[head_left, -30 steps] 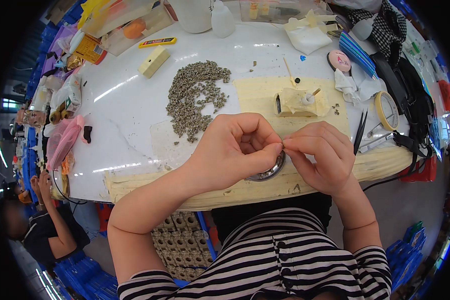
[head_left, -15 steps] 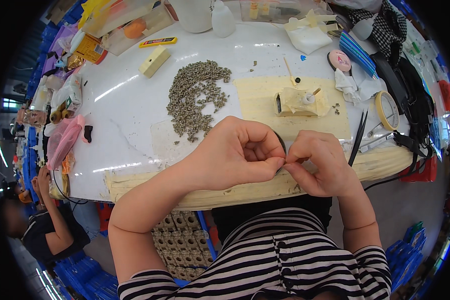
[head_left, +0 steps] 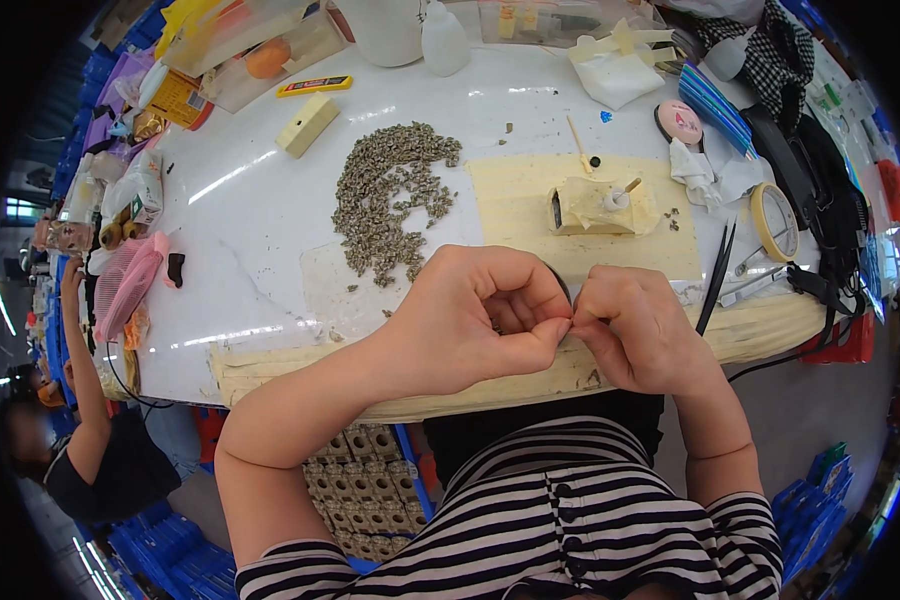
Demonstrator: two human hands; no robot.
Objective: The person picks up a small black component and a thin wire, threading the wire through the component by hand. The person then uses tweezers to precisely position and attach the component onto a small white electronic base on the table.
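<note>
Near the front edge of the table, my left hand (head_left: pixel 475 320) pinches with thumb and forefinger, its other fingers curled. Its fingertips meet those of my right hand (head_left: pixel 638 330), which is also closed in a pinch. Whatever lies between the fingertips is too small or hidden to make out. A dark curved rim (head_left: pixel 562 283) shows just behind my left fingers, mostly covered. Beyond my left hand spreads a pile of small metal parts (head_left: pixel 365 200). Past my right hand, a tape-wrapped block (head_left: pixel 580 215) with a short stick (head_left: pixel 632 184) stands on a masking-taped patch (head_left: pixel 510 235).
Black tweezers (head_left: pixel 716 285) lie right of my right hand, near a tape roll (head_left: pixel 757 215). A cream block (head_left: pixel 308 125) and a yellow box (head_left: pixel 315 86) lie farther back. At the far left, a co-worker's arm (head_left: pixel 88 385) reaches up beside a pink mesh thing (head_left: pixel 130 285).
My hands stay pinched together, with the left hand shifted slightly down and its wrist lowered. The co-worker at the left has stretched an arm upward.
</note>
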